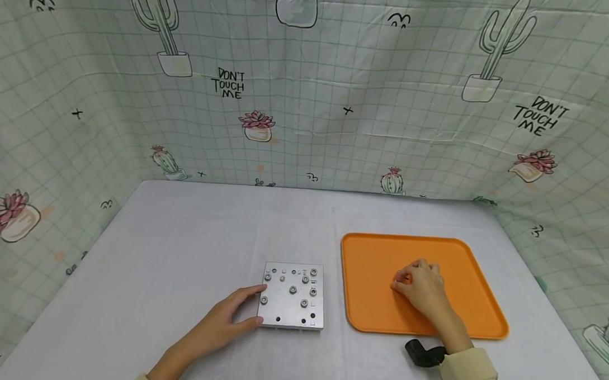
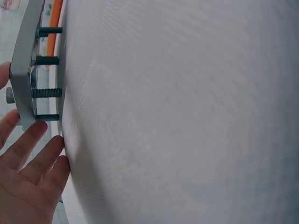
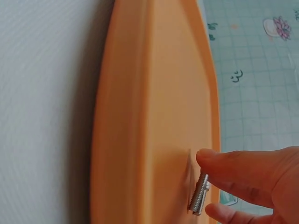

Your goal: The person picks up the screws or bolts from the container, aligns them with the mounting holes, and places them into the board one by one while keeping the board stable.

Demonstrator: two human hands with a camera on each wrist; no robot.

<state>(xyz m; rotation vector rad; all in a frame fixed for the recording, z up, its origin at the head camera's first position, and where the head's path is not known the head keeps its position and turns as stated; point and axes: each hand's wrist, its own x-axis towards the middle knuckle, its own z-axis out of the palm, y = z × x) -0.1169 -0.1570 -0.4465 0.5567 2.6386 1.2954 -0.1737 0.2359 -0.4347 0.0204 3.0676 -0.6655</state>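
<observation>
A square silver metal plate lies on the white table with several socket-head bolts in its holes. Threaded shanks stick out below it in the left wrist view. My left hand touches the plate's left side, thumb and index finger spread and fairly straight. Its lower fingers rest by the tabletop. Over the orange tray, my right hand pinches a small silver bolt, its threads visible in the right wrist view. In the head view the fingers mostly hide that bolt.
The tray's raised rim stands a short way right of the plate. Some plate holes along the front and back edges show no bolt. A cactus-print cloth hangs behind the white table and along its sides.
</observation>
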